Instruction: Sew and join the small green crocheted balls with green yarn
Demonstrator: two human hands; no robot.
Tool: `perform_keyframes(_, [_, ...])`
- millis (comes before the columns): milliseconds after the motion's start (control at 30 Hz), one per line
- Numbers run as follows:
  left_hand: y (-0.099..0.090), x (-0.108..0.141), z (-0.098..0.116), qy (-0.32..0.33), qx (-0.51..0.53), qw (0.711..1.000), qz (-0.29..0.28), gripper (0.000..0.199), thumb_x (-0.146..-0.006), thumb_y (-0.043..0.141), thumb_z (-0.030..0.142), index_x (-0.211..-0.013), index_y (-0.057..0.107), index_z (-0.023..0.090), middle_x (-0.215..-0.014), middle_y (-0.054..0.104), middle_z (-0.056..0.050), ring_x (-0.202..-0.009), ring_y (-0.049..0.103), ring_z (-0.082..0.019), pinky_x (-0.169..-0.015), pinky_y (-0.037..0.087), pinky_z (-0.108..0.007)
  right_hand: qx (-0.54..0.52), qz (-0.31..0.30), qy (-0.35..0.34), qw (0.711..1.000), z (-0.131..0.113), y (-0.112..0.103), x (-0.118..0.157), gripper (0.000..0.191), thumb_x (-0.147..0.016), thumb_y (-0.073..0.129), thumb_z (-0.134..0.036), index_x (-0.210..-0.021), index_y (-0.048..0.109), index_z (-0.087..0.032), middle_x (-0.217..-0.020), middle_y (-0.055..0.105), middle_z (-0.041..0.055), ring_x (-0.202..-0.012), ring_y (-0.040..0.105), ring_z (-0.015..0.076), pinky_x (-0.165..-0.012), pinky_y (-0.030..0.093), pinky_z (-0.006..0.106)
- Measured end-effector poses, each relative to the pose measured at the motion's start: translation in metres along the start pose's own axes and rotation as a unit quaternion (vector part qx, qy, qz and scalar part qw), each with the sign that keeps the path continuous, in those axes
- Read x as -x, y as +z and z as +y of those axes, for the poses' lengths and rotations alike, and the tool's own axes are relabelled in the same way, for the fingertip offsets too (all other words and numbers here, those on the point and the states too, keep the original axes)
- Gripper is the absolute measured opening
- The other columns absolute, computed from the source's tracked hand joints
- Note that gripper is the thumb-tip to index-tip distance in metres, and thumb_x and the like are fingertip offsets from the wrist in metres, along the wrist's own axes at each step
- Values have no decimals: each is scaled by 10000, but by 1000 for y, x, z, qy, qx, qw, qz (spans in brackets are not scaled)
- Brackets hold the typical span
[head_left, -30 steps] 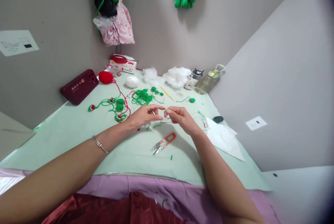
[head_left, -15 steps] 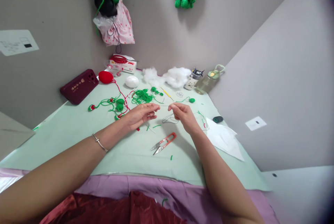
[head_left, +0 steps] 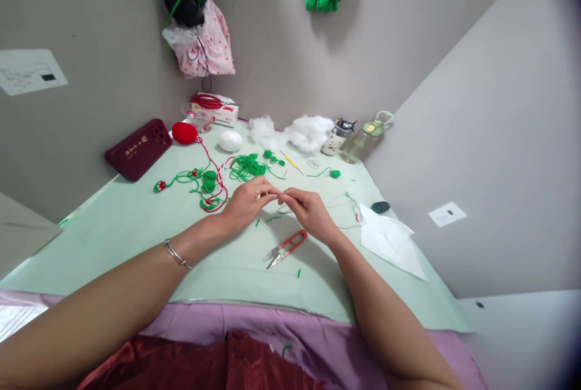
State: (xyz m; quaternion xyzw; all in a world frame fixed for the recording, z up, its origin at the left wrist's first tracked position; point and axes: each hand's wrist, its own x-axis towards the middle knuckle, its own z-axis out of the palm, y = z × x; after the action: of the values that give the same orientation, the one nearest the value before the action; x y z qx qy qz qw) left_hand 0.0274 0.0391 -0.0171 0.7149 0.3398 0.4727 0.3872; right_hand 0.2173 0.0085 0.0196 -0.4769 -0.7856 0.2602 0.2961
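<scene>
Fingertips [head_left: 293,194] of the person's left hand [head_left: 245,205] and right hand [head_left: 312,214] meet above the table, both drawn to a narrow pinch; what lies between them is too small to tell. Taking that meeting point as the middle of a clock, the pale green table [head_left: 218,275] spreads out all round. White paper [head_left: 390,238] lies past the right wrist, between three and four o'clock. A water bottle [head_left: 361,145] leans at two, next to a cup of pens [head_left: 334,140]. White stuffing [head_left: 308,134] sits in fluffy heaps from eleven-thirty to one. A dark red phone [head_left: 138,149] is well off between nine and ten. Nearer ten is a ball of red yarn [head_left: 184,132], its strand trailing toward the left hand, and a white ball [head_left: 230,141] sits between ten and eleven. Orange-handled snips [head_left: 290,244] rest at six, blades pointing toward seven. A tangle of green yarn [head_left: 247,167] lies at ten, just beyond the left hand. A yellow hook [head_left: 292,163] lies at one. Finest of all, thread [head_left: 283,212] loops on the table just below the right fingers, near six; whether it runs up into the pinch cannot be seen.
</scene>
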Motion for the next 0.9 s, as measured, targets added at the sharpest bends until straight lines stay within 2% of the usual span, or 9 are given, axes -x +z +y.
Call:
perform_keyframes(67, [-1,1,0,14,-26,1000,-4,160,-876,645,302,-860,786,228,-867,659,-38,-875,610,-202,-823,453,-344,-21,5,9,1000,2,-3,-1,306,-987,475,-359,-843,673,-175,-769,622,12,-670,478,128,-662,364,251])
perform_keyframes(167, [-3,-1,0,0,-23,999,24,104,-826,695,281,-774,757,216,-817,647,-26,-838,599,-194,-808,452,-339,-37,7,19,999,1,-4,-3,297,-975,488,-360,-828,669,-176,-746,595,9,-668,460,132,-649,357,256])
perform_keyframes(267, [-4,-4,1,-29,-6,999,43,84,-759,742,258,-696,720,209,-748,619,-10,-794,578,-188,-800,452,-339,-48,7,23,999,-1,-3,-3,296,-968,489,-354,-814,666,-173,-705,536,-3,-633,402,123,-616,327,260])
perform_keyframes(367, [-5,-5,3,-58,9,998,37,115,-720,773,274,-667,696,206,-726,595,-1,-786,562,-185,-806,447,-344,-62,4,29,998,-1,-5,-3,307,-969,487,-361,-816,670,-168,-654,449,-23,-593,321,113,-578,279,266])
perform_keyframes(467, [-5,-5,4,-86,77,993,13,175,-681,806,296,-678,665,192,-838,623,-13,-867,590,-187,-863,446,-350,-78,0,33,996,0,-6,-3,304,-967,492,-365,-820,666,-164,-630,407,-34,-585,303,110,-571,267,267])
perform_keyframes(533, [-4,-5,4,-106,158,982,-20,216,-689,807,310,-713,633,185,-951,662,-27,-921,616,-185,-898,448,-351,-87,-4,32,996,0,-7,-4,302,-965,496,-365,-809,659,-164,-637,426,-32,-592,319,110,-581,279,266])
perform_keyframes(600, [-3,-5,5,-129,226,965,-30,247,-710,800,319,-732,594,184,-956,691,-27,-904,630,-173,-898,454,-346,-90,-9,32,995,-1,-7,-4,305,-963,501,-371,-797,655,-167,-657,460,-25,-603,340,110,-594,293,266])
perform_keyframes(800, [-10,-10,10,-170,318,931,53,290,-685,830,292,-768,573,185,-790,646,30,-811,619,-125,-926,471,-340,-100,9,30,994,-2,-11,-3,315,-957,521,-408,-800,661,-173,-650,448,-26,-590,322,110,-589,296,271])
perform_keyframes(900, [-15,-12,11,-170,301,936,67,294,-665,836,289,-839,621,191,-785,641,32,-799,616,-128,-901,484,-337,-103,24,33,994,0,-13,-4,326,-953,525,-428,-798,662,-176,-630,414,-29,-584,307,113,-574,289,273])
